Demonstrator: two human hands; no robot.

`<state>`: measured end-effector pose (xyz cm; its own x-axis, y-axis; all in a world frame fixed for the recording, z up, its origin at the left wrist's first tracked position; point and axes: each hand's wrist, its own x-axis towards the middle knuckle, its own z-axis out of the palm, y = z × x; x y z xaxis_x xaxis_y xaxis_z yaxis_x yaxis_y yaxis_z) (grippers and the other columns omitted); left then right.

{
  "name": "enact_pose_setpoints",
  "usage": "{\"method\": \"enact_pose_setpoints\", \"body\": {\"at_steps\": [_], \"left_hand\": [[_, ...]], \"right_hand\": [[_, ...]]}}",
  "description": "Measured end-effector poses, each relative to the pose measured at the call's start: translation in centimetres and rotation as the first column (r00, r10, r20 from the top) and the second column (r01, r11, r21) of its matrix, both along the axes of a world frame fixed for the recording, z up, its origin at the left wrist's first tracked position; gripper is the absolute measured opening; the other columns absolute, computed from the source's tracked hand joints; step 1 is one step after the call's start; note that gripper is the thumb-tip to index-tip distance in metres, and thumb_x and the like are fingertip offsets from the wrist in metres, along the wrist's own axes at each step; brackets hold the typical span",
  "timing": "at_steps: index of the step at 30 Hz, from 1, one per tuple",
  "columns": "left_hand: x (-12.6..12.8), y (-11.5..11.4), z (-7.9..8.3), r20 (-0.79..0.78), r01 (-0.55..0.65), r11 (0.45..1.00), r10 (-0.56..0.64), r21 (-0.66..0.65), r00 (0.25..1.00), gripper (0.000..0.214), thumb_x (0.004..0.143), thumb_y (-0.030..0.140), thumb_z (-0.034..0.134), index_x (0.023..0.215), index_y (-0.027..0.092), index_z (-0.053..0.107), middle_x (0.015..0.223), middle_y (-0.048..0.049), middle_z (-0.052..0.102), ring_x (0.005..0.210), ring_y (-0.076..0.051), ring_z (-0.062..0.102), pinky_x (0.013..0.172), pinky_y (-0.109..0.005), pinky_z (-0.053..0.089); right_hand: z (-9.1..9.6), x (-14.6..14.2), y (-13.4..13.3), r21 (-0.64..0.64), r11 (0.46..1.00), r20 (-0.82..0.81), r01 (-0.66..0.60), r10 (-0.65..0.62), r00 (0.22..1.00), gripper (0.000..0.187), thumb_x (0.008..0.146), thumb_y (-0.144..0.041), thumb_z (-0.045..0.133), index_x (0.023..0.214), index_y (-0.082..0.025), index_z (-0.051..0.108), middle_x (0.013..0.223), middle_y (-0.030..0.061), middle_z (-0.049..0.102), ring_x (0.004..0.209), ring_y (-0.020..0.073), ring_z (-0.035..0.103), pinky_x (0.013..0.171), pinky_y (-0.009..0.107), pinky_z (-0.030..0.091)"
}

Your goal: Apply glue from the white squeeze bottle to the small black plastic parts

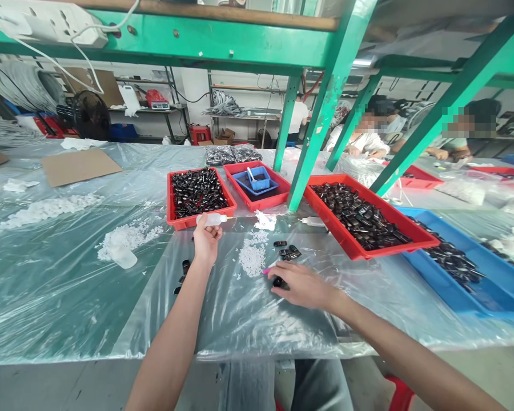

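My left hand (206,240) is closed round a small white squeeze bottle (212,219), held sideways with its nozzle pointing right, just in front of a red tray of black parts (197,194). My right hand (302,285) rests on the plastic-covered table, fingers curled over a small black part (277,281) and a pink-tipped tool (267,270). A few loose black parts (288,251) lie just beyond it. A pile of small white pieces (252,254) sits between my hands.
A second red tray holding a blue container (257,181), a long red tray of black parts (362,216) and a blue tray (475,274) lie right. Green frame posts (321,114) rise from the table. White piles (126,235) lie left. Two people sit far right.
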<state>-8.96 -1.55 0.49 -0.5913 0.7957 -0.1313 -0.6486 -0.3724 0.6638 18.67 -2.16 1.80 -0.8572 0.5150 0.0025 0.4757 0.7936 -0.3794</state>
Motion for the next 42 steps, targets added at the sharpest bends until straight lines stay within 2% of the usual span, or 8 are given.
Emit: {"method": "enact_pose_setpoints", "body": {"at_steps": [4,9,14,19,27,33,38,42], "left_hand": [[0.2,0.0,0.1,-0.008,0.004,1.0,-0.004,-0.009,1.0,0.034,0.074,0.047,0.078,0.077,0.017,0.061,0.06,0.0013,0.054,0.053,-0.01,0.049,0.053,-0.022,0.039],[0.2,0.0,0.1,-0.017,0.001,1.0,-0.002,-0.014,1.0,0.034,0.074,0.047,0.078,0.077,0.017,0.062,0.062,0.0013,0.055,0.053,-0.009,0.048,0.052,-0.022,0.038],[0.2,0.1,-0.1,-0.032,0.02,1.0,-0.02,0.0,0.999,0.033,0.074,0.046,0.078,0.076,0.017,0.062,0.06,0.0018,0.053,0.052,-0.009,0.048,0.053,-0.022,0.038],[0.3,0.1,-0.2,-0.045,0.031,1.0,-0.031,-0.003,0.998,0.033,0.074,0.046,0.077,0.075,0.017,0.061,0.06,0.0019,0.054,0.051,-0.009,0.048,0.052,-0.023,0.038],[0.4,0.0,0.0,-0.028,0.005,1.0,-0.006,-0.012,1.0,0.034,0.072,0.046,0.079,0.077,0.017,0.061,0.063,0.0016,0.056,0.052,-0.009,0.049,0.053,-0.022,0.039],[0.4,0.0,-0.1,-0.037,0.026,1.0,-0.027,-0.01,0.999,0.035,0.071,0.047,0.079,0.077,0.017,0.061,0.06,0.0025,0.054,0.052,-0.009,0.048,0.051,-0.021,0.037],[0.3,0.0,-0.2,-0.023,0.018,1.0,-0.018,-0.024,1.0,0.034,0.072,0.045,0.078,0.079,0.017,0.062,0.062,0.0017,0.056,0.054,-0.009,0.051,0.055,-0.021,0.041],[0.3,0.0,-0.2,-0.015,0.012,1.0,-0.012,-0.001,1.0,0.031,0.073,0.043,0.077,0.08,0.017,0.062,0.064,0.0015,0.057,0.055,-0.009,0.052,0.055,-0.021,0.042]], "right_hand": [[-1.2,0.6,-0.4,0.068,0.996,0.004,-0.055,0.055,0.998,0.002,0.096,-0.023,0.057,0.096,-0.021,0.056,0.106,0.0067,0.065,0.099,0.0229,0.063,0.082,0.034,0.048],[-1.7,0.5,-1.0,0.129,0.991,-0.022,-0.017,0.02,1.0,0.014,0.1,-0.031,0.055,0.09,-0.021,0.052,0.098,0.0056,0.061,0.09,0.0218,0.062,0.075,0.033,0.048],[-1.2,1.9,-1.2,0.062,0.997,-0.049,0.042,-0.039,0.998,0.013,0.098,-0.032,0.057,0.106,-0.023,0.052,0.108,0.0066,0.062,0.098,0.0237,0.063,0.081,0.035,0.049],[-1.0,2.8,-1.0,-0.031,0.998,-0.004,0.059,-0.059,0.998,0.005,0.097,-0.025,0.053,0.099,-0.023,0.049,0.1,0.0059,0.062,0.09,0.0236,0.062,0.077,0.035,0.047],[-1.2,2.3,-1.1,-0.118,0.988,-0.089,0.1,-0.111,0.99,0.011,0.102,-0.026,0.039,0.095,-0.023,0.047,0.094,0.0051,0.061,0.083,0.0212,0.059,0.074,0.033,0.044],[-0.8,-0.8,0.4,-0.243,0.958,-0.232,0.154,-0.212,0.949,0.026,0.105,-0.033,0.032,0.092,-0.022,0.052,0.075,-0.001,0.056,0.066,0.0159,0.05,0.066,0.028,0.04],[-0.5,-4.7,1.6,-0.243,0.941,-0.221,0.236,-0.291,0.931,0.028,0.098,-0.028,0.04,0.074,-0.022,0.05,0.059,-0.0037,0.049,0.056,0.014,0.047,0.059,0.025,0.032],[-0.6,-6.5,2.4,-0.17,0.952,-0.204,0.255,-0.288,0.936,0.03,0.094,-0.027,0.047,0.064,-0.021,0.049,0.052,-0.0038,0.045,0.051,0.0133,0.042,0.056,0.026,0.029]]}}
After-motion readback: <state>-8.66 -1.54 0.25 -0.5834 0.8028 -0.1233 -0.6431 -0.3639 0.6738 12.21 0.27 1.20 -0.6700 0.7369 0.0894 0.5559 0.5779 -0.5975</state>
